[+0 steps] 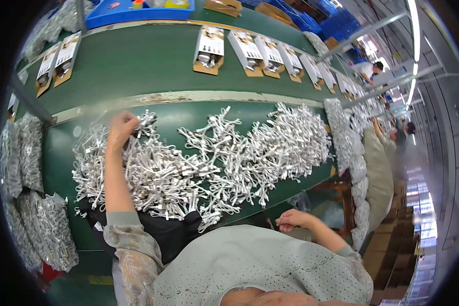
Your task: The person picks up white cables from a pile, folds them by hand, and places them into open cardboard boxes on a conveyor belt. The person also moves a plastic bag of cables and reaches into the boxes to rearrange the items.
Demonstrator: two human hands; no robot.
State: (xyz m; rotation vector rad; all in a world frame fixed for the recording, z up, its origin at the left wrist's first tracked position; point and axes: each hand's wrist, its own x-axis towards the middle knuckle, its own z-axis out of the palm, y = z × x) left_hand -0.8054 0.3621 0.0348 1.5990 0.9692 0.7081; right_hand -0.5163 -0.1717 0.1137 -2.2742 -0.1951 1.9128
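A wide heap of short white cables [163, 173], each bundled up, covers the green worktable in front of me. My left hand [121, 130] reaches over the heap's far left part, its fingers curled in beside a few cables; what they hold, if anything, I cannot make out. A pale, see-through blur [104, 108] shows just beyond that hand. Off the table's front edge, low on the right, my right hand [294, 219] hangs with fingers curled together and nothing visible in them. Black cloth [163, 232] lies under my left forearm along the front edge.
Open white boxes [210, 48] with brown flaps stand in a row on the green surface [137, 56] beyond a worn ledge [188, 97]. Clear bags of cables [48, 229] are stacked at left, more bags [341, 132] at right. A blue tray [137, 15] sits farther back. Other people work at far right.
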